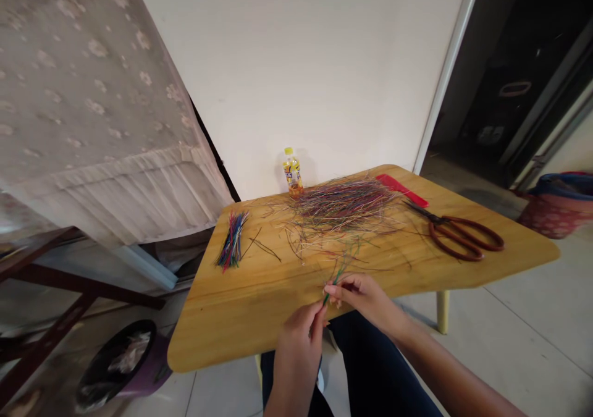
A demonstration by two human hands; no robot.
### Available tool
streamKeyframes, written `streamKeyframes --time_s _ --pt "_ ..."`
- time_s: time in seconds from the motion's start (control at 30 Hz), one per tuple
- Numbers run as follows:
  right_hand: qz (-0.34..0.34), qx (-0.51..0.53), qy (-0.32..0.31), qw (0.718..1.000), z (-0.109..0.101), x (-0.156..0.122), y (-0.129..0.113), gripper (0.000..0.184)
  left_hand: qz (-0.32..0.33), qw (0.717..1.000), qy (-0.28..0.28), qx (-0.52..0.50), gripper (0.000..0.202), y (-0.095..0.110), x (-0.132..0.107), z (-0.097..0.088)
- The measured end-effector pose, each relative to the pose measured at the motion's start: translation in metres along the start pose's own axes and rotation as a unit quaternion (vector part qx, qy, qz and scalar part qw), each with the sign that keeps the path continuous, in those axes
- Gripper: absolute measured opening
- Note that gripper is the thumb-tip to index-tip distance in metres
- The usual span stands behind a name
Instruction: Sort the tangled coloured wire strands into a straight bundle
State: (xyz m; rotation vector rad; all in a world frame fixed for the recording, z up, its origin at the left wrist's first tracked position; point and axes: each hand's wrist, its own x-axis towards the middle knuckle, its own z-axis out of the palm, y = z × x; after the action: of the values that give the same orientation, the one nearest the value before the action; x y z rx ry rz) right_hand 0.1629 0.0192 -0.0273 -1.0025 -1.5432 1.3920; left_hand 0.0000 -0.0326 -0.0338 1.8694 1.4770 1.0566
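Note:
Both hands meet at the near edge of a small wooden table (241, 318). My left hand (302, 330) pinches the lower end of a thin green strand (334, 281), fingers closed. My right hand (361, 293) pinches the same strand a little higher, fingers closed. The strand runs up toward a loose heap of thin coloured strands (343, 207) spread across the table's middle. A tidy bundle of coloured strands (232, 241) lies at the table's left side.
Large red-handled scissors (456, 233) lie at the right of the table, a red comb (398, 187) behind them. A small yellow-capped bottle (293, 173) stands by the wall. A lined bin (125, 361) sits on the floor at left, a patterned basket (558, 204) at far right.

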Motion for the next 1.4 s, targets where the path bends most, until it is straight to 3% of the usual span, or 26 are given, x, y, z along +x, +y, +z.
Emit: streamKeyframes --time_s 0.1,0.27,0.37,0.53,0.73,0.87,1.1,1.4 --pt "0.010 0.029 0.000 1.000 0.002 -0.001 0.003 0.043 0.070 0.994 0.043 0.066 0.020 -0.003 -0.003 0.002" --pt "0.017 0.093 -0.040 0.995 0.006 -0.005 0.010 0.040 0.126 0.983 0.044 0.126 0.017 0.000 0.002 -0.003" --pt "0.017 0.077 -0.039 0.996 0.006 -0.004 0.012 0.040 0.165 0.971 0.051 0.167 0.018 -0.002 0.005 -0.003" --pt "0.030 0.033 -0.097 0.994 0.002 -0.003 0.011 0.046 0.249 0.934 0.046 0.253 0.023 -0.003 0.007 -0.004" --pt "0.003 0.009 -0.125 0.992 -0.001 -0.009 0.016 0.051 0.289 0.899 -0.030 0.328 0.025 0.007 0.014 -0.015" --pt "-0.020 0.026 -0.135 0.990 -0.001 -0.012 0.018 0.048 0.322 0.887 -0.050 0.328 0.024 0.007 0.016 -0.020" --pt "-0.045 0.041 -0.109 0.992 0.003 -0.013 0.016 0.049 0.317 0.889 0.042 0.329 0.029 0.004 0.008 -0.015" --pt "-0.007 0.051 -0.091 0.995 0.006 -0.016 0.015 0.050 0.389 0.834 0.054 0.387 0.034 0.005 0.004 -0.019"
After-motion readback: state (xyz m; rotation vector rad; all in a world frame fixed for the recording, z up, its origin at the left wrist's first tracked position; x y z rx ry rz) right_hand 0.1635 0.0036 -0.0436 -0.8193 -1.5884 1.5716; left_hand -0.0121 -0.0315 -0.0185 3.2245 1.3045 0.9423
